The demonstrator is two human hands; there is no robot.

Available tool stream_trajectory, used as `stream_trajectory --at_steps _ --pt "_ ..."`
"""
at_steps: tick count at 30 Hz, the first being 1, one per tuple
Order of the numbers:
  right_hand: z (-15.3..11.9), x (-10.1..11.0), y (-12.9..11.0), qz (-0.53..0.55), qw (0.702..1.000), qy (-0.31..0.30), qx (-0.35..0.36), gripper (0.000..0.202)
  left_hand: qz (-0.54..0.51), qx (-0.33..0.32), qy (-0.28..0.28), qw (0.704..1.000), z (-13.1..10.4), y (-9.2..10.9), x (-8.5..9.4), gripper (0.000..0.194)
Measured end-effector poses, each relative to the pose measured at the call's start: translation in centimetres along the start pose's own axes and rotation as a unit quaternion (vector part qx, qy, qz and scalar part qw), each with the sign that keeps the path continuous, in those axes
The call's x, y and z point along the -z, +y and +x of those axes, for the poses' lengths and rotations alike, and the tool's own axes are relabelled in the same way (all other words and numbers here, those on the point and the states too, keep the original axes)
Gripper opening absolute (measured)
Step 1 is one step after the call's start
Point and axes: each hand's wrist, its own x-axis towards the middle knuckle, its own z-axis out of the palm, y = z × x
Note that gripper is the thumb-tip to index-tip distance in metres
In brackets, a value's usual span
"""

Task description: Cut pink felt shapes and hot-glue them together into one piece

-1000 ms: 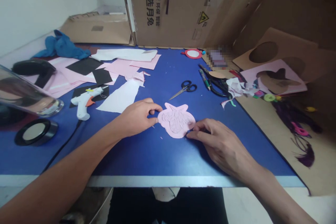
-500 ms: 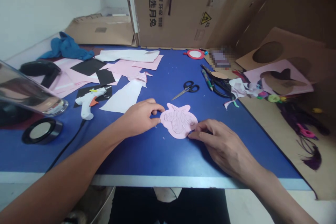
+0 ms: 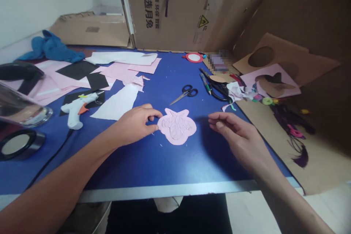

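A pink flower-like cutout (image 3: pixel 179 128) with pencil-like outlines lies flat on the blue table in front of me. My left hand (image 3: pixel 139 122) has the thumb and forefinger at its left edge, seeming to hold it lightly there. To the right, my right hand (image 3: pixel 233 129) hovers apart from the cutout, its fingers a little bent and nothing in them. Black-handled scissors (image 3: pixel 185 94) rest just beyond the cutout, blades pointing toward the left.
A white glue gun (image 3: pixel 75 111) with a black cord lies at left, near a clear container (image 3: pixel 24 106) and a black round object (image 3: pixel 20 144). Behind are pink and black sheets (image 3: pixel 76 69). Pens, paper scraps (image 3: pixel 238 91) and tassels fill the right side.
My right hand has let go of the cutout's right edge and moved away to the right. The left hand stays at the cutout. The view has shifted slightly to the right.
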Motion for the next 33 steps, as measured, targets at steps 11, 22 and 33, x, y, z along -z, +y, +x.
stream_trajectory --at_steps 11,22,33 --pt "-0.3 -2.2 -1.4 0.021 0.997 -0.045 0.06 0.02 -0.007 -0.012 0.006 1.0 0.0 -0.2 -0.1 0.034" --pt "-0.3 -2.4 -1.2 0.045 0.997 -0.052 0.037 0.021 -0.009 0.002 -0.003 1.0 -0.1 0.3 0.0 0.034" --pt "-0.5 -2.5 -1.2 0.056 0.996 -0.053 0.033 0.021 -0.001 -0.004 -0.001 1.0 0.0 0.1 -0.1 0.035"
